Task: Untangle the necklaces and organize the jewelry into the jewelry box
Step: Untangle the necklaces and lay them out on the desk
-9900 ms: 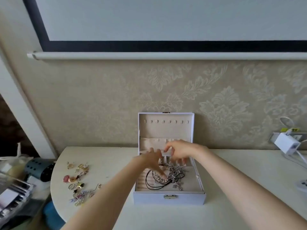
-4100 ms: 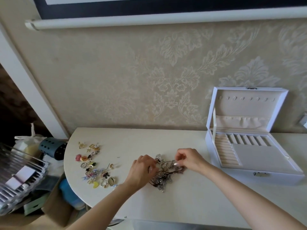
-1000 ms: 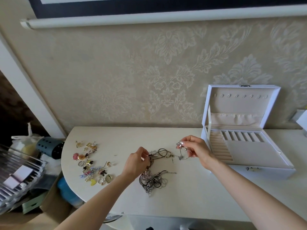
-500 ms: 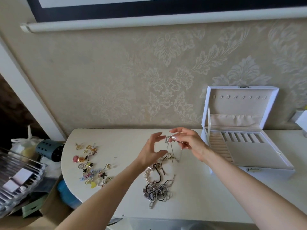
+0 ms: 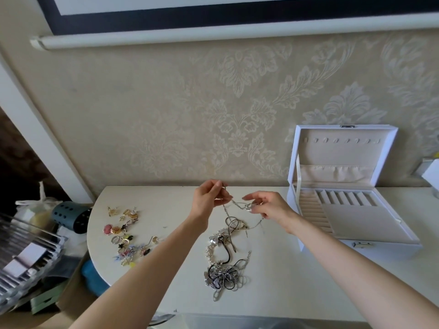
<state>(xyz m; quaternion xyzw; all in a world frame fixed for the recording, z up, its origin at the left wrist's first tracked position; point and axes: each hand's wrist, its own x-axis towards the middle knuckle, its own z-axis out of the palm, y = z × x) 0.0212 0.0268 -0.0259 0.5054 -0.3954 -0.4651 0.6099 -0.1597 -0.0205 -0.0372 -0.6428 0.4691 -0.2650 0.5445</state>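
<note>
A tangle of necklaces (image 5: 224, 264), silver chains and black cords, lies on the cream table (image 5: 171, 288) in front of me. My left hand (image 5: 209, 198) is raised above the table and pinches one end of a thin silver chain (image 5: 234, 203). My right hand (image 5: 266, 205) pinches the same chain a little to the right; the rest trails down into the tangle. The white jewelry box (image 5: 356, 205) stands open at the right with a beige lining, ring rolls and empty compartments.
Several small earrings, rings and charms (image 5: 124, 231) are scattered on the table's left part. Beyond the rounded left edge are a dark blue perforated holder (image 5: 71, 216), a clear rack (image 5: 23, 255) and bags. A patterned wall rises right behind the table.
Both hands have lifted and drawn apart along the thin chain, the left one going up and left. The tangle has stretched out lengthwise on the table.
</note>
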